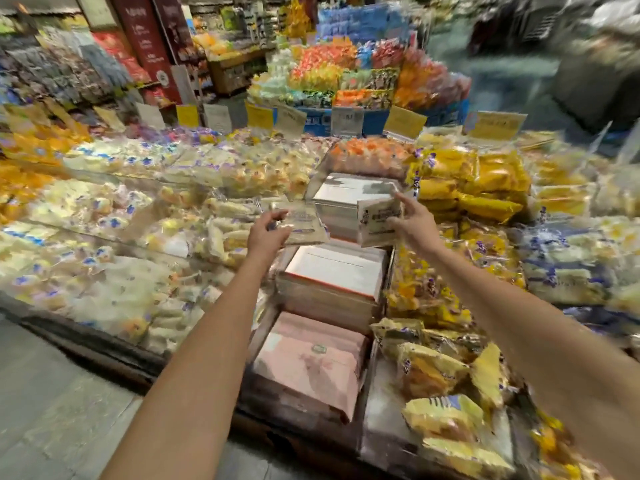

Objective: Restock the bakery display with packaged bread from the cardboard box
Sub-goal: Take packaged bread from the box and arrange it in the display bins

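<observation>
Two bare forearms stretch from the near edge over a crowded shop bakery display (104, 348), each hand busy with stock. The left hand (266, 233) pinches a pale, flat plastic bread packet (304, 225) by its left end; the packet lies almost level, its long axis running left to right. The right hand (410, 221) grips a second pale printed packet (377, 220) held upright on edge, forefinger lifted and pointing far.

Both packets hover above the display's middle lane, where three piles run away from the viewer: a near stack of pink wrapped packets (311, 362), a middle stack of white packets with orange edges (334, 271), and a far white stack (349, 192) in a clear-walled bay. That far white stack sits just beyond and between the hands. The right hand's packet overlaps its near right corner, so the right hand looks the closer for the next drop, while the left packet would have to travel right and farther in.

Heaps of yellow-wrapped buns (474, 181) flank the lane on the right. No cardboard box shows in view.
</observation>
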